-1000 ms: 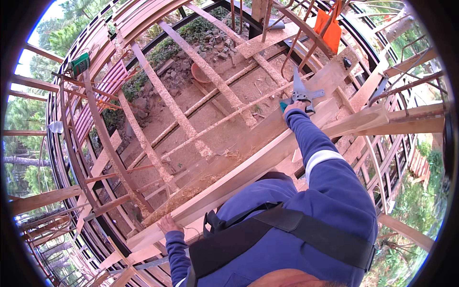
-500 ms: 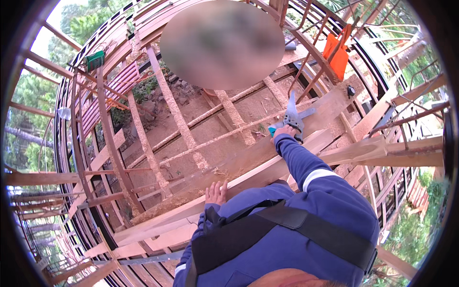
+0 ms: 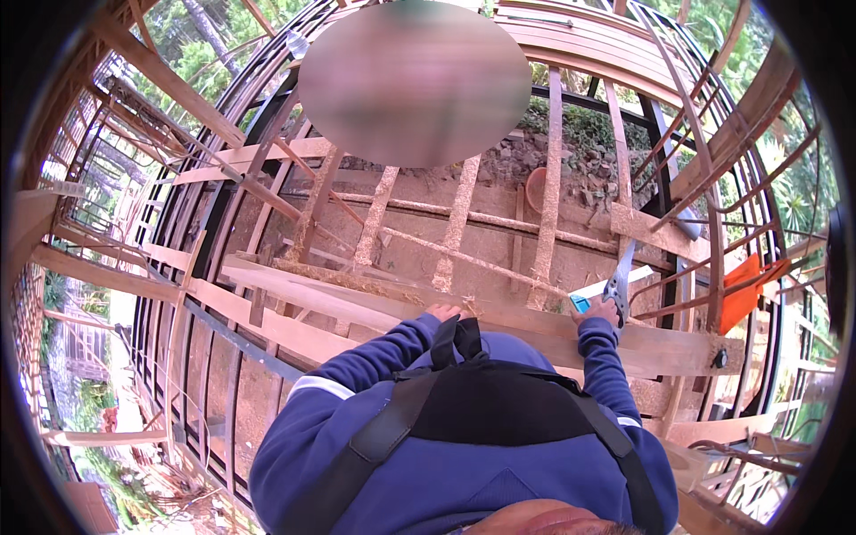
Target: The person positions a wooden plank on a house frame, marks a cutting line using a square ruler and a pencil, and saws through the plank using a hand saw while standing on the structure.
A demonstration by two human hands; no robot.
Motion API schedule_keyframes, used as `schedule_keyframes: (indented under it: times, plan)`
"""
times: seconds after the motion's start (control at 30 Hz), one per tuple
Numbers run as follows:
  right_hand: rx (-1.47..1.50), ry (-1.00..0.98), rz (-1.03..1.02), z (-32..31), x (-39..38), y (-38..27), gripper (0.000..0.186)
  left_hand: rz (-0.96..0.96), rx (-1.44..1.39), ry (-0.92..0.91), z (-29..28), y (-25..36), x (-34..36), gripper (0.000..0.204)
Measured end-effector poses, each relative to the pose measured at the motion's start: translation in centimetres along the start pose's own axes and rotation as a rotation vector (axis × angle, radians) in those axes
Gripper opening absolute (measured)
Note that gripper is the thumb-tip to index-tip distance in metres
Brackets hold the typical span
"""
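My right hand (image 3: 599,309) is closed at the grey handle of a handsaw (image 3: 615,287), its blade pointing away from me. Beside the same hand is a teal-handled square (image 3: 581,303) with a pale blade; whether the fingers also grip it cannot be made out. Both tools lie over a long wooden plank (image 3: 660,343) that crosses in front of me. On this plank's far edge, near some wood shavings, rests my left hand (image 3: 446,312), fingers laid flat and partly hidden by the sleeve and strap. It holds nothing visible.
A small black round object (image 3: 720,358) sits at the plank's right end. An orange bag (image 3: 742,292) hangs at the right among thin rusty bars. Sawdust-covered beams (image 3: 457,223) span bare earth below. Stacked boards (image 3: 588,40) lie at the back. A blurred oval covers part of the far side.
My view has swung to the right, so the orange bag now sits lower and farther right. The left hand is farther along the plank, closer to the right hand, which stays at the saw.
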State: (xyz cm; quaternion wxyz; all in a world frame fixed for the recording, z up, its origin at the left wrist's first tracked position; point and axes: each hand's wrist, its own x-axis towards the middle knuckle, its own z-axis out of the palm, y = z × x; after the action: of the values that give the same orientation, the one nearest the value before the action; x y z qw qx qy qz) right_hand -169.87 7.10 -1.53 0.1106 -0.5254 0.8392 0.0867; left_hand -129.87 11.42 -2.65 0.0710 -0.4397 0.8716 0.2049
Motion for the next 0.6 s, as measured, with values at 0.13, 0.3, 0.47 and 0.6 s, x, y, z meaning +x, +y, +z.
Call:
schedule_keyframes:
  times: [0.13,0.3,0.47,0.6]
  plan:
    - [0.092,0.258,-0.229,-1.0,-0.1,-0.3,0.051,-0.046,-0.007,0.021,3.9,-2.7,1.1,0.037]
    - [0.224,0.356,-0.499,-4.3,-3.8,-3.2,0.041,-0.112,0.101,0.219,5.5,-1.1,0.3,0.043]
    - [0.529,0.412,-0.869,-5.6,-9.6,-7.1,0.038,-0.196,-0.615,0.306,-0.6,3.4,-1.2,0.062]
    - [0.681,0.230,-1.327,-5.8,-14.5,-12.8,0.041,-0.161,-1.781,0.524,1.8,5.6,-3.5,0.055]
